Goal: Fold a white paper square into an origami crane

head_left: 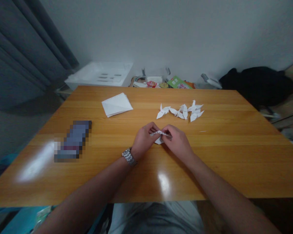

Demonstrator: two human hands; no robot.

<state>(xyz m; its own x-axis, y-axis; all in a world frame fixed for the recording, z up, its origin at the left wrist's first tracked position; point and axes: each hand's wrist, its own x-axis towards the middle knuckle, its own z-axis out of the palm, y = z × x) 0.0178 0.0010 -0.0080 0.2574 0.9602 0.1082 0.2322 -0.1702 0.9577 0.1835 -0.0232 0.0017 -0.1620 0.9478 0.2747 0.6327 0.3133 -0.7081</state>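
Both my hands meet at the middle of the wooden table (210, 169). My left hand (143, 140), with a metal watch (129, 157) on its wrist, pinches one end of a small folded white paper piece (159, 136). My right hand (177, 142) pinches the other end. The paper sits just above the tabletop between my fingertips. Beyond my hands lie several finished white paper cranes (182, 111) in a loose row. A stack of white paper sheets (116, 104) rests further left.
A pixelated dark object (72, 140) lies on the table's left side. A tiny paper scrap (202, 131) is right of my hands. Behind the table are a white box (100, 74), colourful clutter (161, 83) and a black bag (256, 83). A grey curtain (19, 48) hangs at left.
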